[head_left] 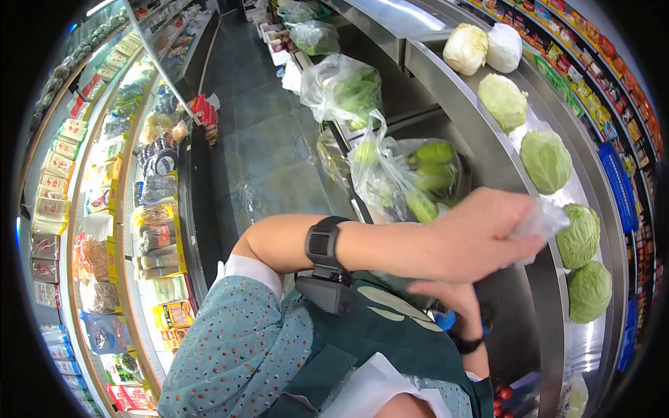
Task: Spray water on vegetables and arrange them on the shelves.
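My left hand (481,233) reaches across to the right and is closed on a piece of clear plastic (547,219) beside a row of green cabbages (580,237) on the steel shelf (488,160). A black band with a device sits on that wrist. My right hand (446,296) lies just below the left forearm, partly hidden by it, with a black wristband. Its grip cannot be made out. Just behind the left hand, a clear bag of green vegetables (425,177) rests against the counter.
More cabbages (546,160) and two pale ones (465,47) line the shelf to the far end. Further bags of greens (345,90) sit along the counter edge. A lit refrigerated case of packaged goods (104,209) runs down the left, across a dark tiled aisle (265,139).
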Available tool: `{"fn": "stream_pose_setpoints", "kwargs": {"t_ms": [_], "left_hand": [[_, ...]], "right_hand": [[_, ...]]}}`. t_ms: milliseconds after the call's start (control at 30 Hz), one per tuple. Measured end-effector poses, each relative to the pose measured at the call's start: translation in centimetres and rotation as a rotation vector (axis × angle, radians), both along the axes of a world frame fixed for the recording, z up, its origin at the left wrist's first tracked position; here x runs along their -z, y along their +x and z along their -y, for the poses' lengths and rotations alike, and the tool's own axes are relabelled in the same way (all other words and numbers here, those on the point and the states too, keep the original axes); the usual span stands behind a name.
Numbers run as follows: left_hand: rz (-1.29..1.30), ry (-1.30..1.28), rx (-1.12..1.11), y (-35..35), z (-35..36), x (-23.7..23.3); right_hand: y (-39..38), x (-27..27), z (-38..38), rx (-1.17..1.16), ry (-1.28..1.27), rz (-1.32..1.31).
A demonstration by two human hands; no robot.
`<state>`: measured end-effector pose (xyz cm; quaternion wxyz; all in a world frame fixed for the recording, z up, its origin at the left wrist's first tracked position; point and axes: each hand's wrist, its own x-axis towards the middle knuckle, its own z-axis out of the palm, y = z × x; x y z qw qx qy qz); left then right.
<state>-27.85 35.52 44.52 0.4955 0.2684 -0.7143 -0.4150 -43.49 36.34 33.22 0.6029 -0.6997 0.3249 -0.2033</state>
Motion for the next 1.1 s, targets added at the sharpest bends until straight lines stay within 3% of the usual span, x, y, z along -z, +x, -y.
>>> {"fn": "stream_pose_setpoints", "kwargs": {"t_ms": [33, 133, 267, 333, 400, 467, 533, 667, 800, 900, 1000, 1100], "left_hand": [[-0.024, -0.093, -0.022, -1.4, 0.3, 0.8], [-0.022, -0.141, 0.067, -4.8, -0.2, 1.8], [0.003, -0.170, 0.150, -5.8, -0.3, 1.8], [0.096, -0.092, 0.229, -4.1, -0.1, 1.1], [0.134, -0.366, 0.121, -1.7, 0.5, 1.2], [0.225, -0.236, 0.087, 3.7, 1.5, 0.8], [0.204, -0.097, -0.081, 10.0, 2.9, 3.4], [0.293, -0.164, -0.228, 17.4, 1.7, 13.5], [0.539, -0.184, -0.374, 19.9, 1.3, 17.6], [0.346, -0.184, -0.439, 24.5, 3.9, 17.4], [0.081, -0.232, -0.451, 28.7, 6.4, 14.6], [0.060, -0.258, -0.466, 32.2, 8.6, 13.5]], "right_hand": [[1.0, 0.7, 0.0, 0.013, 0.008, -0.015], [3.9, 2.1, 1.3, 0.152, 0.344, 0.115], [3.9, 4.5, 2.4, 0.176, 0.465, 0.338], [3.3, 5.4, 2.5, 0.162, 0.488, 0.439], [2.8, 6.1, 2.6, 0.149, 0.490, 0.523], [2.5, 6.6, 3.1, 0.134, 0.480, 0.598], [2.7, 7.2, 3.9, 0.116, 0.459, 0.661], [5.6, 9.6, 6.8, 0.217, 0.333, 0.851], [11.0, 9.5, 9.7, 0.260, 0.045, 0.738], [16.7, 5.0, 9.8, 0.197, -0.224, 0.628], [22.0, 0.3, 10.8, 0.056, -0.649, 0.134], [27.5, -1.5, 10.6, -0.039, -0.727, -0.045]]}}
